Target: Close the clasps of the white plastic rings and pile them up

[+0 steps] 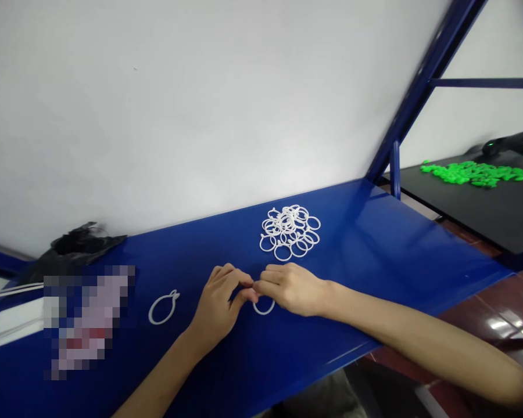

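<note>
Between my two hands is a white plastic ring (264, 312), its lower curve hanging below the fingers. My left hand (221, 299) pinches it from the left with thumb and forefinger. From the other side, my right hand (290, 287) grips the same ring, fingers curled. The fingertips meet at the ring's top and hide that part. Left of my left hand, a single white ring with a small loop (162, 309) lies on the blue table (357, 232). Just beyond my right hand sits a pile of similar white rings (283, 251).
A black plastic bag (85, 244) rests at the table's back left. In front of it are a blurred-out pinkish item (98, 307) and a white flat object (20, 321) with cords. Bright green pieces (475, 173) lie on a black table (483, 212) at right, past a blue frame (395, 168).
</note>
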The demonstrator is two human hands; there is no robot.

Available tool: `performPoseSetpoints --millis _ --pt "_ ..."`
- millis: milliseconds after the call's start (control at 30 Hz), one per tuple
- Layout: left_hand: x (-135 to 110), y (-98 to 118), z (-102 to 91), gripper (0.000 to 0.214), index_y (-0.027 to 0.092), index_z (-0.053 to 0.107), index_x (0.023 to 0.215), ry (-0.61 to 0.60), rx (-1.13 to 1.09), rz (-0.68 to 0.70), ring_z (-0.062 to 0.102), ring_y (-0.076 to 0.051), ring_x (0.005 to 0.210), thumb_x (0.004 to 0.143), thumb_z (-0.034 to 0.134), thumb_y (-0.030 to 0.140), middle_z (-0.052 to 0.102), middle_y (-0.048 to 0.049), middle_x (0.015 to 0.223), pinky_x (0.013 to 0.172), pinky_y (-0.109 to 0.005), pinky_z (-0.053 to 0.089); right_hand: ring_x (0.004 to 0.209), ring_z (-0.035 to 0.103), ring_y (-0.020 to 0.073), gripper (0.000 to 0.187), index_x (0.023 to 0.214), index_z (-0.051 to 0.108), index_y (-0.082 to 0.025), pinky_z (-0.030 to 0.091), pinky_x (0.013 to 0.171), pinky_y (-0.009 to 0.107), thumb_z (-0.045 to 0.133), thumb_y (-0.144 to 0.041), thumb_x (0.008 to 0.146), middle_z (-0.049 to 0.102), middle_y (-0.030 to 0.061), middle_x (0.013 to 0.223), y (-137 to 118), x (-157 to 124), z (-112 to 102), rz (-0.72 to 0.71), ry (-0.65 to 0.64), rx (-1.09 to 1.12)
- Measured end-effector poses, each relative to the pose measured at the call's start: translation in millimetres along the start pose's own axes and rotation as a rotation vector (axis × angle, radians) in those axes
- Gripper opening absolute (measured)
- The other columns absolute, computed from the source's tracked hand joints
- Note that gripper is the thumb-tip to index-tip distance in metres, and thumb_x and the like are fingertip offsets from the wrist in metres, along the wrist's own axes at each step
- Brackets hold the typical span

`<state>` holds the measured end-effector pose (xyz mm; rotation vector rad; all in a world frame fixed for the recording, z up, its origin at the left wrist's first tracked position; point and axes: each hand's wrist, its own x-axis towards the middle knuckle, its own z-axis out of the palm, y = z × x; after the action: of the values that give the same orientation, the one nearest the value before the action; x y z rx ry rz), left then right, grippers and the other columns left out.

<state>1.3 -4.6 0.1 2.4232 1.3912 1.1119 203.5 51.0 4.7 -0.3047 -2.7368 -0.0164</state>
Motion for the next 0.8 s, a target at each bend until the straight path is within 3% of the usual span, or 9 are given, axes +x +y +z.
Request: performPoseSetpoints --millis 200,267,367,433,500,633,800 --pt "7 -12 -5.1 0.018 0.023 0.061 0.088 0.041 0.140 -0.033 0.059 -0.017 0.075 0.097 0.051 0.036 0.067 0.0012 0.078 0.074 -0.031 0.044 0.078 0.056 0.0166 0.020 0.109 0.062 -0.013 0.046 0.066 0.027 0.044 -0.016 0.101 0.062 0.0062 0.086 11 6 -8 0.134 -0.006 0.004" --pt "9 -21 -12.6 0.018 0.022 0.062 0.096 0.032 0.293 -0.137 0.061 -0.021 0.082 0.097 0.048 0.034 0.068 -0.0025 0.085 0.079 -0.035 0.045 0.086 0.058 0.0182 0.024 0.116 0.061 -0.015 0.048 0.074 0.028 0.044 -0.012 0.099 0.063 0.0089 0.096 28 1 -18 0.279 0.011 -0.031" --pt "6 -38 -30.9 0.026 0.020 0.064 0.104 -0.075 0.585 -0.281 0.060 -0.029 0.096 0.092 0.041 0.020 0.069 -0.0094 0.101 0.083 -0.043 0.045 0.085 0.058 0.0188 0.028 0.111 0.064 -0.015 0.048 0.074 0.029 0.044 -0.006 0.094 0.060 0.0129 0.108 63 -16 -34 0.662 0.012 -0.152" --pt "3 -48 -46.2 0.033 0.019 0.065 0.110 -0.158 0.733 -0.363 0.058 -0.034 0.099 0.087 0.041 0.018 0.067 -0.0140 0.108 0.081 -0.046 0.045 0.081 0.058 0.0196 0.022 0.099 0.067 -0.014 0.047 0.072 0.029 0.045 -0.011 0.095 0.061 0.0144 0.102 85 -29 -42 0.858 0.030 -0.190" --pt "-2 -58 -61.8 0.035 0.017 0.064 0.111 -0.224 0.791 -0.456 0.058 -0.037 0.100 0.087 0.041 0.023 0.066 -0.0166 0.107 0.078 -0.048 0.046 0.079 0.059 0.0202 0.021 0.097 0.068 -0.013 0.046 0.072 0.030 0.047 -0.015 0.095 0.063 0.0143 0.098 100 -39 -46 0.935 0.051 -0.190" --pt "-11 -74 -87.9 0.034 0.021 0.064 0.109 -0.361 0.702 -0.628 0.065 -0.034 0.092 0.083 0.046 0.034 0.069 -0.0121 0.103 0.069 -0.041 0.049 0.078 0.061 0.0185 0.014 0.093 0.067 -0.014 0.044 0.072 0.028 0.054 -0.019 0.091 0.066 0.0096 0.089 110 -44 -42 0.987 0.082 -0.124" --pt "-23 -91 -106.8 0.038 0.026 0.065 0.106 -0.412 0.415 -0.595 0.067 -0.025 0.075 0.070 0.055 0.033 0.072 -0.0050 0.092 0.068 -0.034 0.051 0.076 0.061 0.0179 0.017 0.092 0.067 -0.014 0.042 0.069 0.029 0.057 -0.027 0.092 0.067 0.0092 0.087 111 -42 -33 1.021 0.081 -0.104"
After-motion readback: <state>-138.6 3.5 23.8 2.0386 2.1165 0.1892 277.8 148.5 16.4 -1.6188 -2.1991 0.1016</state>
